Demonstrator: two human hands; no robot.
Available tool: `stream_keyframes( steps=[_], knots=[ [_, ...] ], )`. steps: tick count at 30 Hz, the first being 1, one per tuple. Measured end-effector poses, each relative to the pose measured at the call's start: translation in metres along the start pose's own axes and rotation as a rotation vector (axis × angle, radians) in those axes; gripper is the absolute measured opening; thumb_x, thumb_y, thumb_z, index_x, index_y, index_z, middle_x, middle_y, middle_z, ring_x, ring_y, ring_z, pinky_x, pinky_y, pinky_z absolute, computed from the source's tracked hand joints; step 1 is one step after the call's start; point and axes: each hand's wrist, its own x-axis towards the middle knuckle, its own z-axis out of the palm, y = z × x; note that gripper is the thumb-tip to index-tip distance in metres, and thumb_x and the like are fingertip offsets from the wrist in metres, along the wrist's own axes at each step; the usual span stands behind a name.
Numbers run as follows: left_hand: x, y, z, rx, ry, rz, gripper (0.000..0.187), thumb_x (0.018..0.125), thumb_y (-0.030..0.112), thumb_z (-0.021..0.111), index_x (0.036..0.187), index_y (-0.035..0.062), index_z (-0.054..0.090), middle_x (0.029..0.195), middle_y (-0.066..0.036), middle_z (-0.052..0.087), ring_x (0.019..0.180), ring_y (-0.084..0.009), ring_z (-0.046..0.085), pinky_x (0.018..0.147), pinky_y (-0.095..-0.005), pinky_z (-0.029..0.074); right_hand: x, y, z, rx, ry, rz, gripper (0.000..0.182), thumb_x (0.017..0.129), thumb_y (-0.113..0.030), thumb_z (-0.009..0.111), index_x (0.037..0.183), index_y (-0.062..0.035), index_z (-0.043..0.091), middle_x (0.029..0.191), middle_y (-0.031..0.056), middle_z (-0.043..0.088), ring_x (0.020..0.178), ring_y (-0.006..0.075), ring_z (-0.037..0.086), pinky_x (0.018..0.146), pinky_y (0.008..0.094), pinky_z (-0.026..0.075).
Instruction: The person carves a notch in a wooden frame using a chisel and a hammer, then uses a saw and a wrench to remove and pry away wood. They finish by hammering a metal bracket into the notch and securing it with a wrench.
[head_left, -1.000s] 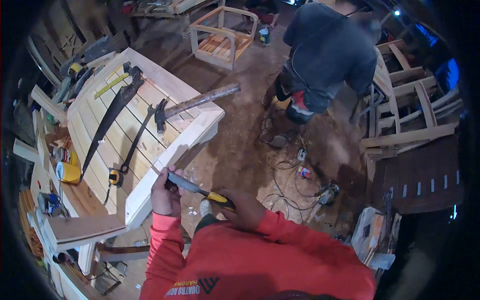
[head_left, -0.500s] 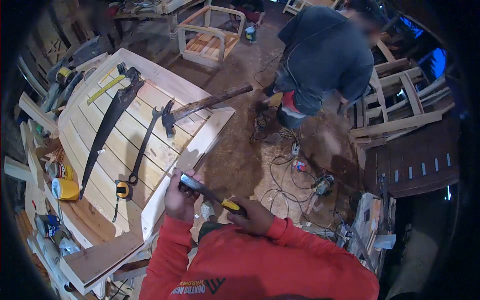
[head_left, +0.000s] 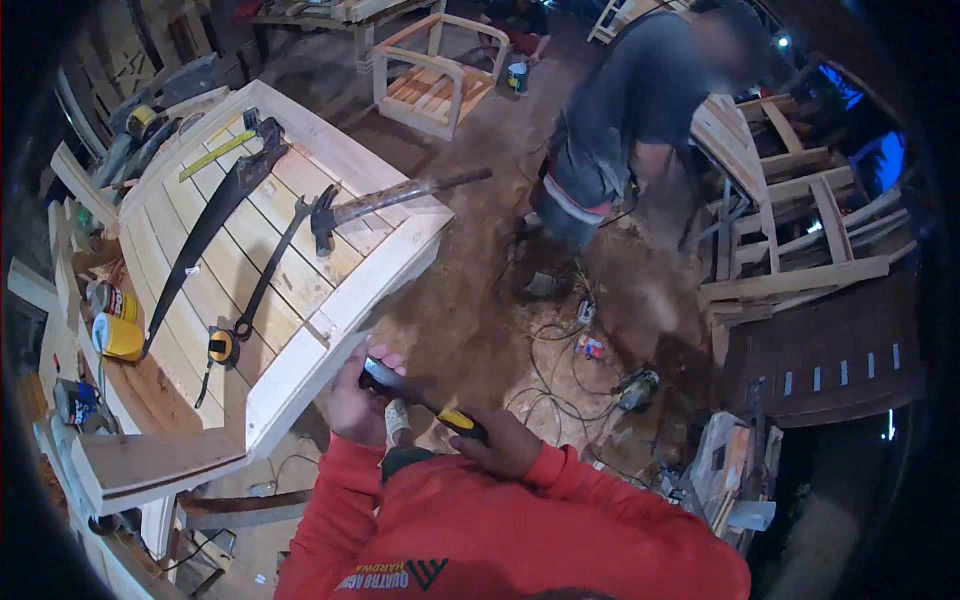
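Note:
My right hand [head_left: 503, 443] is wrapped around the black and yellow handle of a chisel [head_left: 405, 390]. Its metal blade points left, and the curled fingers of my left hand [head_left: 360, 400] hold the blade near its tip. Both hands are just off the near edge of a slatted wooden panel [head_left: 285, 385]. On that panel lie a hammer [head_left: 400, 200], a wrench [head_left: 270, 268], a dark handsaw [head_left: 215, 225], a tape measure [head_left: 222, 347] and a yellow folding rule [head_left: 215, 157].
A co-worker [head_left: 630, 120] bends over a wooden frame [head_left: 840, 275] at the right. Cables [head_left: 545, 370] and a power tool [head_left: 637, 388] lie on the floor. A yellow container [head_left: 117, 337] stands left of the panel. A small wooden frame [head_left: 440, 90] sits farther back.
The view has shifted slightly, and the panel sits a little lower left. The co-worker has turned, and a light wooden piece shows beside them. My hands still hold the chisel.

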Motion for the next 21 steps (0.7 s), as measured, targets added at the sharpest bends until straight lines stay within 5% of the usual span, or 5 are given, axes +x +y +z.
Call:
stream_keyframes(
  steps=[12,15,21],
  knots=[
    [-0.032,-0.021,0.001,0.133,0.166,0.192,0.032,0.100,0.015,0.065,0.131,0.0048,0.062,0.112,-0.013,0.070,0.096,-0.0221,0.071,0.086,-0.0397,0.063,-0.019,0.022,0.006,0.062,-0.062,-0.011,0.049,0.096,-0.032,0.071,0.131,0.0000,0.059,0.104,0.0201,0.070,0.095,0.0316,0.071,0.084,0.0400,0.054],
    [-0.032,-0.020,-0.003,0.170,0.179,0.182,0.031,0.101,0.013,0.065,0.130,0.0033,0.062,0.110,-0.014,0.072,0.094,-0.0235,0.073,0.084,-0.0385,0.064,-0.019,0.026,0.010,0.072,-0.085,-0.056,0.054,0.097,-0.034,0.069,0.141,-0.0071,0.053,0.114,0.0226,0.071,0.103,0.0397,0.070,0.087,0.0442,0.054],
    [-0.027,-0.019,-0.013,0.224,0.194,0.193,0.030,0.098,0.014,0.067,0.127,0.0034,0.064,0.104,-0.012,0.073,0.087,-0.0189,0.071,0.074,-0.0334,0.063,-0.018,0.030,0.019,-0.009,-0.007,-0.069,0.049,0.095,-0.030,0.072,0.132,-0.0003,0.059,0.101,0.0194,0.071,0.092,0.0315,0.071,0.083,0.0405,0.054]
  ],
)
